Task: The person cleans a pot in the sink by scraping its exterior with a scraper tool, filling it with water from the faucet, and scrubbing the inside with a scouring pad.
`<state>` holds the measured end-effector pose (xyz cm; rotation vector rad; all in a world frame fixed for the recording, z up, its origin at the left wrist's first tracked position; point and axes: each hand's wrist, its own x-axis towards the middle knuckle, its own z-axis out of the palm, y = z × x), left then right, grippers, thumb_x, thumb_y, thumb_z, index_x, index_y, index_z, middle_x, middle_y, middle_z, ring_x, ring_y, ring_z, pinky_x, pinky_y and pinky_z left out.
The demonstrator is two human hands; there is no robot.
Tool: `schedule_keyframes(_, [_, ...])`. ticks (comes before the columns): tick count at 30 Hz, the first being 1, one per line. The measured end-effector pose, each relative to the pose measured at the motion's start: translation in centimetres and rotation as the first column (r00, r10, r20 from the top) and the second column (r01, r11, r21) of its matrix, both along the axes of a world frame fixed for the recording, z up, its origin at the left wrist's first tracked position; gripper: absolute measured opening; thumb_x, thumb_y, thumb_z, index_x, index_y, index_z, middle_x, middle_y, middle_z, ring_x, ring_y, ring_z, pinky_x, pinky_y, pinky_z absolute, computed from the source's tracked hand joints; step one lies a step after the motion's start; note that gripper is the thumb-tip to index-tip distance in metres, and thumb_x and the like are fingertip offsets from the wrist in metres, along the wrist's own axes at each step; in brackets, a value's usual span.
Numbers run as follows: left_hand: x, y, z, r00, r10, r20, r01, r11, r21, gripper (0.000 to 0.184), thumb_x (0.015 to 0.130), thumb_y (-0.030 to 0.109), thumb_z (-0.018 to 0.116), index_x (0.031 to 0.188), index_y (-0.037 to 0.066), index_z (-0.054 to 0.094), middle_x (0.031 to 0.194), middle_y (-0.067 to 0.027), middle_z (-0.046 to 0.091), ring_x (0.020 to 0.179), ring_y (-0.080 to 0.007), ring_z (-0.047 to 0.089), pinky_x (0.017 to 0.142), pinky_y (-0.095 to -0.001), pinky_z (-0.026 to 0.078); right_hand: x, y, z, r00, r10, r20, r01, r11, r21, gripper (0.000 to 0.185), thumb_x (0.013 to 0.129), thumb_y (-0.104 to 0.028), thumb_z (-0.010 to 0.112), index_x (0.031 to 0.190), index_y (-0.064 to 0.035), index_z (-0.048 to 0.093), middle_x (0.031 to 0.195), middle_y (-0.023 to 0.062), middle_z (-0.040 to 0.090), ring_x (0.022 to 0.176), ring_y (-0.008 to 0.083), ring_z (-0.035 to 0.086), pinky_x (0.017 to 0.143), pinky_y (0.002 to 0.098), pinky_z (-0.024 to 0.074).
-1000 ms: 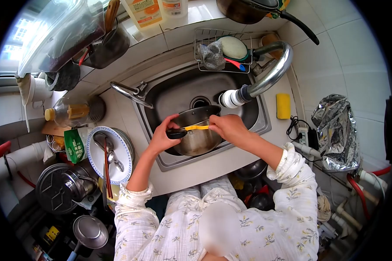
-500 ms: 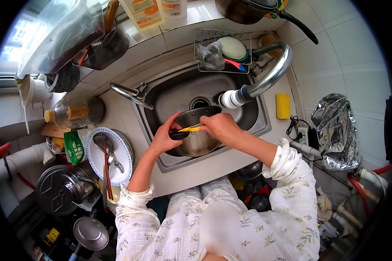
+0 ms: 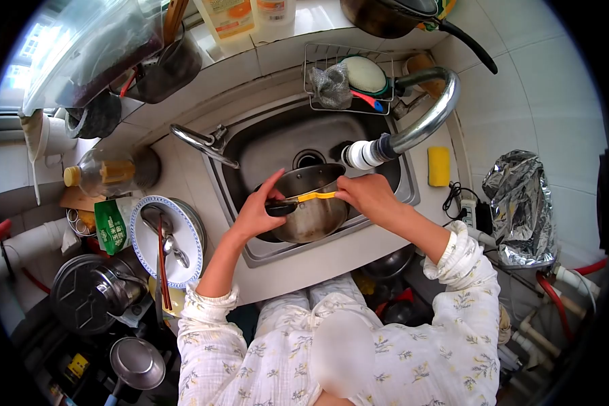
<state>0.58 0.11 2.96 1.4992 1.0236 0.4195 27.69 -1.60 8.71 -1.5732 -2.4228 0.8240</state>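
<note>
The left hand [image 3: 254, 211] grips the black handle [image 3: 279, 208] of a metal pot [image 3: 304, 220], its fingers curled about that handle at the pot's left side. The right hand [image 3: 369, 194], at the opposite side of the rim, pinches one end of a slim yellow tool [image 3: 316, 196] between closed fingers; the tool lies across the near part of the pot toward the black handle, though its far end is too small to make out. The pot sits at the near side of the steel sink [image 3: 264, 135], in front of the drain [image 3: 308, 159]. Over the right part of the sink arches a chrome faucet [image 3: 443, 108] with a white nozzle, and a thinner tap [image 3: 199, 143] stands at the left. Behind the sink, a wire rack [image 3: 318, 54] holds a scrubber [image 3: 365, 74] and a mesh pad [image 3: 331, 86]. A yellow sponge [image 3: 438, 166] rests on the counter [image 3: 291, 272] to the right; a blue-rimmed bowl [image 3: 188, 254] with spoons and chopsticks stands to the left.
</note>
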Motion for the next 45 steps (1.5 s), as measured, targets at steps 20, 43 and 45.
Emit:
schedule_keyframes(20, [0.2,0.2,0.1,1.0,-0.018,0.012,0.018,1.0,0.0,0.092,0.059,0.002,0.065,0.143,0.016,0.028,0.08,-0.0074,0.057,0.075,-0.0171,0.056,0.078,-0.0258,0.045,-1.3,0.2,-0.3,1.0,0.001,-0.025,-0.001,1.0,-0.019,0.021,0.082,-0.026,0.061,0.08,-0.0081,0.051,0.061,0.0109,0.056,0.061,0.0328,0.059,0.051,0.0423,0.0441])
schedule_keyframes(43, [0.5,0.2,0.3,1.0,-0.023,0.009,0.023,0.999,-0.023,0.093,0.058,0.002,0.065,0.142,0.018,0.029,0.08,-0.0078,0.057,0.077,-0.0189,0.057,0.081,-0.0274,0.045,0.6,-0.5,-0.6,0.996,-0.058,-0.071,0.059,0.998,0.0,0.02,0.083,-0.026,0.059,0.079,-0.0074,0.051,0.061,0.012,0.056,0.061,0.0339,0.057,0.052,0.0432,0.0428])
schedule_keyframes(45, [0.4,0.1,0.1,1.0,-0.029,0.004,0.029,1.0,0.001,0.091,0.059,0.0,0.063,0.142,0.016,0.03,0.08,-0.0065,0.058,0.074,-0.0159,0.056,0.078,-0.0253,0.044,1.0,-1.1,-0.8,0.996,-0.068,-0.052,0.07,0.997,0.029,0.021,0.084,-0.027,0.059,0.08,-0.0078,0.051,0.061,0.0115,0.056,0.061,0.0336,0.058,0.052,0.0434,0.0432])
